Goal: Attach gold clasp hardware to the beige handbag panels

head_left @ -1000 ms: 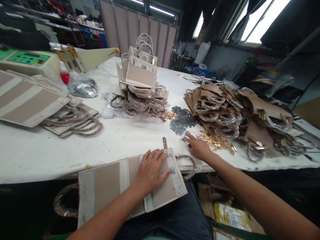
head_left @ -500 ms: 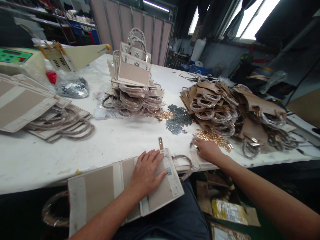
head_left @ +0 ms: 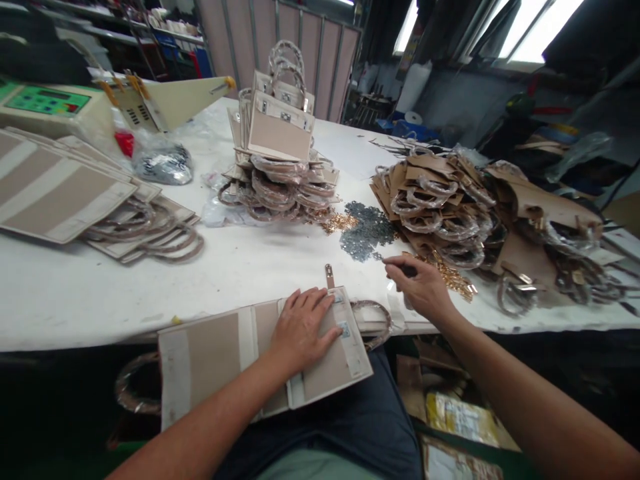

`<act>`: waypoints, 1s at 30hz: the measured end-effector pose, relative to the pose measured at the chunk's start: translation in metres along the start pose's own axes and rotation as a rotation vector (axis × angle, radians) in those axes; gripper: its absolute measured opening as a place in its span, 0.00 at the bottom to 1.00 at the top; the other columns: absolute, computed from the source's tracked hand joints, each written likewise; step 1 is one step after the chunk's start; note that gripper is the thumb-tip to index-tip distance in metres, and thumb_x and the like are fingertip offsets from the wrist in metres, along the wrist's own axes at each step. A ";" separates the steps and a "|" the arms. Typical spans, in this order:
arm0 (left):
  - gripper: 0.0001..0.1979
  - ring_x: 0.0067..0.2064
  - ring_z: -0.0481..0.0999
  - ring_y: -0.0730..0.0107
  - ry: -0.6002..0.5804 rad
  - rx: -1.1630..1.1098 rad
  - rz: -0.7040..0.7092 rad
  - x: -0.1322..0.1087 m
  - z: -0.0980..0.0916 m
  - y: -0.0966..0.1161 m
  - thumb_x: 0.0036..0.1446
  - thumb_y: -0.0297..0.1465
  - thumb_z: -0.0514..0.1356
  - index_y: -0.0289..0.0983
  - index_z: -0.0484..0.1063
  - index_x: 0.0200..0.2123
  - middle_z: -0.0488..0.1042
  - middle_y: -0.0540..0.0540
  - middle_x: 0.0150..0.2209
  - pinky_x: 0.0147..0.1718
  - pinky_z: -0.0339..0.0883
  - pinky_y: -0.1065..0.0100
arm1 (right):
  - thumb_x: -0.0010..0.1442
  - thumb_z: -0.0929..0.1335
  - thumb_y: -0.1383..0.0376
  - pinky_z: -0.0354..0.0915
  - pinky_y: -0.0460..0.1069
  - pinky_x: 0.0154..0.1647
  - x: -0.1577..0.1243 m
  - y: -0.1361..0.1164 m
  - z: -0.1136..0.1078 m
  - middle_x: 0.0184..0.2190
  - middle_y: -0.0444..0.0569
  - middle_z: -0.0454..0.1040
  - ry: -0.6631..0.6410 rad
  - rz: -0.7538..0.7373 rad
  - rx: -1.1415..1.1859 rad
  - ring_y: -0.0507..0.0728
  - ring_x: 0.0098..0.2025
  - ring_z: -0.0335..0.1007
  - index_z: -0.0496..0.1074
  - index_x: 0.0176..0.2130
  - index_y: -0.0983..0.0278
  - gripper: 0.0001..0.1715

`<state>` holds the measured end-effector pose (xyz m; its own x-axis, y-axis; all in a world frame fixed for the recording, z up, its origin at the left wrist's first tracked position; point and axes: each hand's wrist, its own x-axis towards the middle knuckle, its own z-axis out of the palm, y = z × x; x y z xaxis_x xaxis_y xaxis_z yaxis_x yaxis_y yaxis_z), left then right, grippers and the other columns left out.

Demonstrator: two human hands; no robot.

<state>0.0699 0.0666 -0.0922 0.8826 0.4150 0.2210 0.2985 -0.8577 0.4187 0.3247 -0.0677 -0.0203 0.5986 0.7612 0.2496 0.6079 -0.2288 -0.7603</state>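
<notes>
Left hand (head_left: 303,330) flat on bag (head_left: 267,323), grip spread wide, clasping nothing. Bag overhangs table's (head_left: 250,267) near edge. Right hand (head_left: 423,288) above same edge, beside gold pieces (head_left: 454,279), near grey pieces (head_left: 367,230); grip curled nearly together, can't tell if it's holding anything.
</notes>
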 end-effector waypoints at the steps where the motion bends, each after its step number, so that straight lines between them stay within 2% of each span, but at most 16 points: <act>1: 0.31 0.69 0.66 0.50 -0.005 -0.003 -0.004 0.000 0.000 0.000 0.64 0.45 0.65 0.43 0.67 0.67 0.69 0.42 0.68 0.72 0.52 0.42 | 0.65 0.73 0.53 0.73 0.51 0.33 0.000 -0.016 0.011 0.28 0.44 0.77 0.029 0.038 0.199 0.56 0.30 0.75 0.81 0.47 0.61 0.17; 3: 0.31 0.70 0.65 0.51 -0.017 -0.007 -0.011 0.000 0.000 0.001 0.64 0.47 0.65 0.44 0.66 0.67 0.69 0.43 0.68 0.73 0.51 0.43 | 0.65 0.75 0.52 0.70 0.48 0.28 0.001 -0.046 0.035 0.23 0.39 0.70 0.097 0.061 0.565 0.53 0.25 0.69 0.80 0.48 0.60 0.18; 5: 0.31 0.70 0.65 0.51 -0.024 -0.009 -0.013 0.000 0.000 0.001 0.65 0.48 0.64 0.45 0.66 0.67 0.69 0.43 0.68 0.73 0.50 0.43 | 0.63 0.76 0.53 0.65 0.46 0.23 0.002 -0.066 0.059 0.19 0.36 0.64 0.186 0.062 0.826 0.49 0.20 0.61 0.79 0.44 0.61 0.16; 7: 0.32 0.70 0.65 0.52 -0.026 -0.012 -0.012 -0.001 0.000 0.002 0.65 0.48 0.64 0.44 0.66 0.67 0.69 0.43 0.68 0.73 0.49 0.43 | 0.60 0.78 0.54 0.60 0.44 0.19 0.004 -0.072 0.078 0.17 0.34 0.60 0.272 0.068 0.965 0.48 0.18 0.54 0.78 0.39 0.62 0.16; 9: 0.32 0.69 0.65 0.52 -0.029 -0.018 -0.014 -0.001 0.000 0.003 0.65 0.48 0.64 0.44 0.66 0.68 0.69 0.43 0.68 0.73 0.49 0.43 | 0.58 0.79 0.54 0.58 0.44 0.17 0.006 -0.068 0.090 0.17 0.33 0.58 0.334 0.081 1.018 0.47 0.17 0.52 0.75 0.35 0.62 0.17; 13: 0.33 0.70 0.64 0.51 -0.036 -0.029 -0.023 0.000 0.001 0.003 0.65 0.49 0.64 0.43 0.66 0.68 0.69 0.42 0.68 0.73 0.48 0.43 | 0.57 0.79 0.52 0.56 0.43 0.16 0.007 -0.049 0.096 0.17 0.32 0.57 0.390 0.126 1.034 0.47 0.16 0.51 0.71 0.31 0.61 0.21; 16: 0.33 0.70 0.63 0.51 -0.043 -0.037 -0.032 0.000 0.002 0.003 0.65 0.49 0.63 0.43 0.65 0.68 0.68 0.42 0.68 0.73 0.47 0.44 | 0.57 0.79 0.53 0.55 0.43 0.16 0.006 -0.044 0.097 0.17 0.32 0.56 0.381 0.115 1.023 0.47 0.16 0.50 0.69 0.31 0.60 0.21; 20: 0.33 0.71 0.63 0.50 -0.065 -0.053 -0.042 0.002 0.002 0.003 0.65 0.49 0.64 0.43 0.65 0.68 0.68 0.43 0.69 0.74 0.45 0.44 | 0.63 0.77 0.52 0.55 0.44 0.17 0.004 -0.048 0.106 0.17 0.32 0.56 0.266 0.054 0.944 0.47 0.16 0.51 0.71 0.33 0.60 0.18; 26: 0.33 0.70 0.64 0.52 -0.055 -0.088 -0.050 0.003 -0.001 0.003 0.64 0.49 0.65 0.43 0.66 0.67 0.69 0.44 0.68 0.73 0.47 0.44 | 0.66 0.76 0.51 0.59 0.47 0.20 -0.005 -0.057 0.116 0.18 0.37 0.66 0.046 -0.059 0.616 0.50 0.19 0.61 0.75 0.34 0.60 0.17; 30: 0.34 0.69 0.65 0.53 -0.042 -0.103 -0.070 0.003 -0.002 0.004 0.62 0.49 0.66 0.42 0.66 0.67 0.69 0.43 0.68 0.73 0.49 0.45 | 0.67 0.74 0.48 0.60 0.47 0.21 -0.006 -0.057 0.110 0.18 0.38 0.67 -0.017 -0.015 0.652 0.50 0.19 0.61 0.71 0.29 0.60 0.23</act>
<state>0.0729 0.0650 -0.0885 0.8759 0.4579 0.1517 0.3231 -0.7905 0.5203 0.2292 0.0072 -0.0441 0.5811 0.7721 0.2574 0.1715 0.1930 -0.9661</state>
